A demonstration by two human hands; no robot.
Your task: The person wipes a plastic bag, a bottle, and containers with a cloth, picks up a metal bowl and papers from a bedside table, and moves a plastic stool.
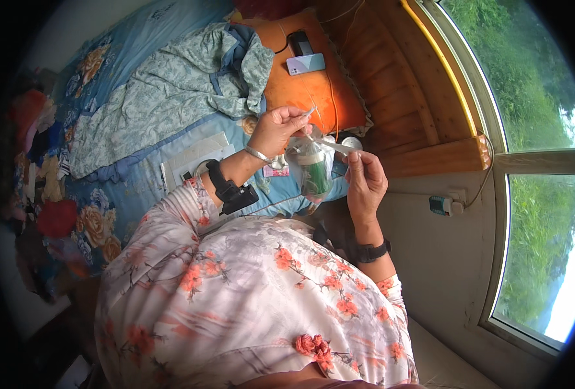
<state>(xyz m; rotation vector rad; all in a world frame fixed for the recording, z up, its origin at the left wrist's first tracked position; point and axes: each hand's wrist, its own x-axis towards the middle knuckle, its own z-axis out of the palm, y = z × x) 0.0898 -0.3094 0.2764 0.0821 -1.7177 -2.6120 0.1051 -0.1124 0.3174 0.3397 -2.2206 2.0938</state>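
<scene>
A clear plastic bag [295, 153] hangs between my two hands, gathered to a narrow neck at its top. Inside it is a green container with a pale upper band [315, 179]; what it holds cannot be made out. My left hand [280, 129] pinches one twisted end of the bag between thumb and fingers. Stretched out to the right, the other end is pinched by my right hand [366, 175]. Behind the bag, a small round pale object [351, 142] shows partly.
A bed with a blue floral sheet [117, 194] bears a rumpled patterned quilt [171, 92]. On an orange pillow [287, 92] lie a phone [306, 64] and a black device [301, 44] with cables. Papers [195, 155] lie beyond my left forearm. A wall adapter [440, 205] sits below the window [545, 243].
</scene>
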